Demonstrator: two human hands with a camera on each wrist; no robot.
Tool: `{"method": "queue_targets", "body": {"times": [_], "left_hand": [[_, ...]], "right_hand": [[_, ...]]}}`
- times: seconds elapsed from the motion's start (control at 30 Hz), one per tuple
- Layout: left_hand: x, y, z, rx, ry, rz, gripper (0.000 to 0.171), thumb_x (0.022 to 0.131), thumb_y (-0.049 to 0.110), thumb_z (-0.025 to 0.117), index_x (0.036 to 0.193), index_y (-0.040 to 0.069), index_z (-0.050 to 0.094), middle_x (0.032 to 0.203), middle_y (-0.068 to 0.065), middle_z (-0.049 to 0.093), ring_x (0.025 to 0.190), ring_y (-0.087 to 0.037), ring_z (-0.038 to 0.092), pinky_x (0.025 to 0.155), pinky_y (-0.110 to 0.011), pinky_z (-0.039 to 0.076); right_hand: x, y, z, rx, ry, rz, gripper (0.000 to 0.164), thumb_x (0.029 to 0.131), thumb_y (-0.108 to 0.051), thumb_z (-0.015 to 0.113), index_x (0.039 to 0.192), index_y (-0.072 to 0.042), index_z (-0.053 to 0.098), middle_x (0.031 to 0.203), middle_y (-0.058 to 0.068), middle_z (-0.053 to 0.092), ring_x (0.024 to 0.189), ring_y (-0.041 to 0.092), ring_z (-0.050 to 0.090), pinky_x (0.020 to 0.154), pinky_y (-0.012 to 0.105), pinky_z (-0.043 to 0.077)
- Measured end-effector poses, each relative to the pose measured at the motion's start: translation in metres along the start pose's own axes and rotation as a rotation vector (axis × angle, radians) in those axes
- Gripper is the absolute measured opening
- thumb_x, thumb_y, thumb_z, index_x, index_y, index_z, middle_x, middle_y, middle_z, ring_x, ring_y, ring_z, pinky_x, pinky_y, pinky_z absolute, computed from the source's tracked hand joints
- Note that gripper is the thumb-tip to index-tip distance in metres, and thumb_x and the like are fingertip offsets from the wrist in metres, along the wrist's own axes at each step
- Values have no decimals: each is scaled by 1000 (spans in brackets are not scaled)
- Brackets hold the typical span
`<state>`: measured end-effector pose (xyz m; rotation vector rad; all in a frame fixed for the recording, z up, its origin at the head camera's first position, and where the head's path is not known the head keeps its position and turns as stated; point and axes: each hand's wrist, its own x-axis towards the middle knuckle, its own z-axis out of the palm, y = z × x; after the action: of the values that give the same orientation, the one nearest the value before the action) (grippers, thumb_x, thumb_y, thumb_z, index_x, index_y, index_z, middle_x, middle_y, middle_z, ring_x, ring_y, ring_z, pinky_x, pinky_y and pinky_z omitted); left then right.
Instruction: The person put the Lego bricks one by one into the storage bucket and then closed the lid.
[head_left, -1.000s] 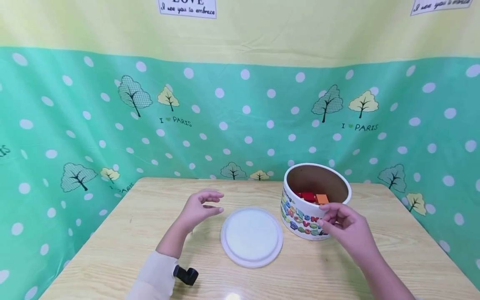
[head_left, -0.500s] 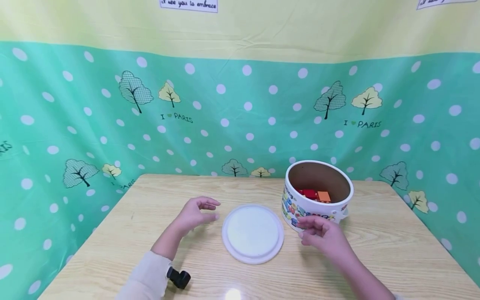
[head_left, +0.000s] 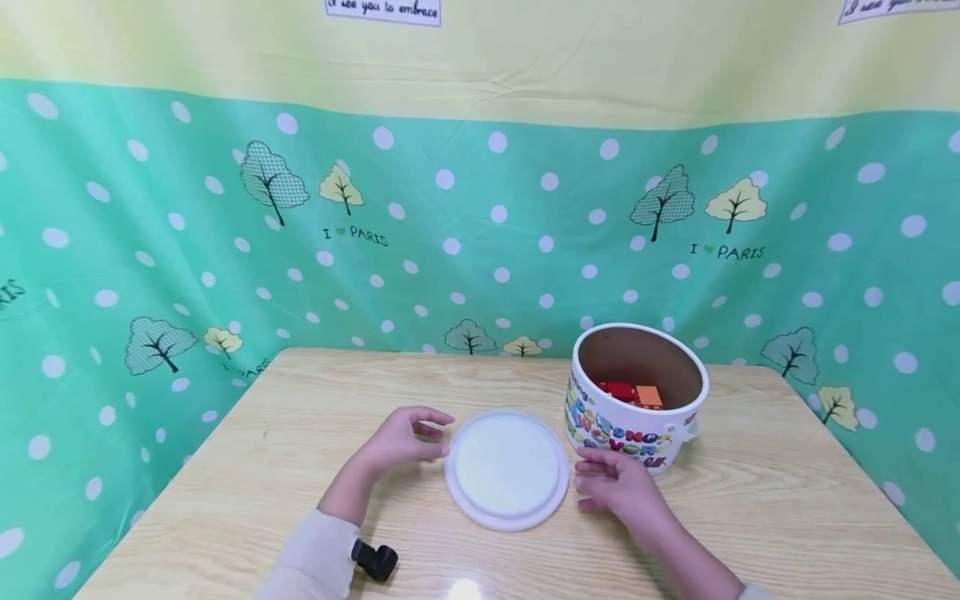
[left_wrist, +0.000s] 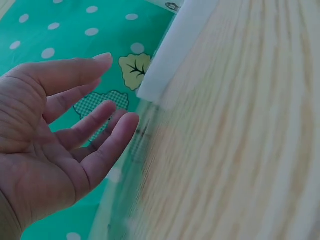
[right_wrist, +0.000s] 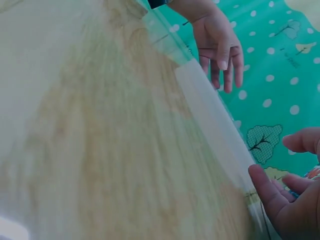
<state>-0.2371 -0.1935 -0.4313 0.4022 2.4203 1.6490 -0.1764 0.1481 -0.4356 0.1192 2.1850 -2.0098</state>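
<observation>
A round white lid (head_left: 507,468) lies flat on the wooden table. Left of its rim hovers my left hand (head_left: 408,440), fingers spread and slightly bent, holding nothing; its thumb tip is close to the edge. At the opposite side is my right hand (head_left: 617,485), also holding nothing, its fingertips just short of the rim. Edge-on, the lid (left_wrist: 175,52) appears beyond the left fingers in the left wrist view. The right wrist view has the lid (right_wrist: 215,125) between both hands. Behind the right hand stands a white bucket (head_left: 592,408) printed with colourful letters.
Inside the bucket are red blocks (head_left: 618,390) and an orange block (head_left: 648,397). The wooden table (head_left: 337,375) ends against a green dotted curtain (head_left: 420,208) at the back. A black wrist device (head_left: 375,560) sits on the left sleeve.
My right hand has moved left and down, from in front of the bucket to the lid's right side. The left hand has shifted slightly toward the lid. Lid and bucket stay in place.
</observation>
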Motion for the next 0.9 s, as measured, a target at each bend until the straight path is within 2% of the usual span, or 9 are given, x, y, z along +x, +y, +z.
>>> {"method": "queue_targets", "body": {"times": [0.13, 0.27, 0.4, 0.53, 0.63, 0.77, 0.9], "left_hand": [[2, -1, 2, -22, -31, -24, 47, 79, 2, 79, 122, -1, 63, 108, -16, 65, 94, -25, 63, 69, -37, 59], [2, -4, 2, -34, -62, -49, 50, 77, -3, 76, 125, -2, 61, 102, -14, 65, 92, -23, 63, 65, -38, 59], [4, -8, 5, 0, -90, -38, 54, 75, -4, 76, 126, -2, 60, 103, -11, 66, 93, -23, 62, 64, -34, 58], [4, -12, 6, 61, -109, -12, 63, 70, -2, 81, 129, -1, 60, 106, -9, 65, 96, -23, 59, 69, -31, 57], [2, -15, 6, 63, -122, 2, 73, 64, -3, 84, 132, -2, 57, 107, -10, 62, 97, -25, 57, 74, -30, 58], [2, -19, 5, 11, -139, 20, 80, 62, -6, 85, 135, -2, 54, 108, -14, 58, 99, -27, 55, 75, -32, 58], [2, -20, 3, -39, -151, 43, 82, 62, -4, 86, 138, 0, 52, 122, -15, 56, 104, -29, 54, 76, -32, 58]], "right_hand": [[3, 5, 5, -29, 7, 20, 49, 84, 4, 68, 129, 13, 52, 111, 19, 62, 92, 24, 64, 75, 42, 59], [5, 7, 9, -36, 1, 8, 50, 83, 5, 68, 128, 16, 51, 109, 20, 62, 91, 24, 64, 75, 41, 59], [5, 8, 10, -104, -11, -13, 54, 78, 5, 72, 128, 14, 54, 109, 16, 65, 94, 24, 64, 77, 35, 59], [6, 9, 11, -165, -37, -37, 56, 75, 8, 76, 127, 13, 55, 106, 13, 66, 94, 23, 64, 77, 29, 58], [6, 10, 11, -147, -54, -42, 60, 74, 11, 76, 130, 13, 53, 107, 13, 65, 94, 23, 64, 77, 28, 57], [7, 11, 10, -112, -59, -39, 65, 73, 14, 75, 132, 13, 50, 109, 15, 63, 96, 23, 63, 79, 28, 57], [7, 11, 9, -79, -57, -31, 66, 72, 15, 75, 133, 12, 50, 110, 16, 63, 99, 24, 62, 81, 30, 57]]}}
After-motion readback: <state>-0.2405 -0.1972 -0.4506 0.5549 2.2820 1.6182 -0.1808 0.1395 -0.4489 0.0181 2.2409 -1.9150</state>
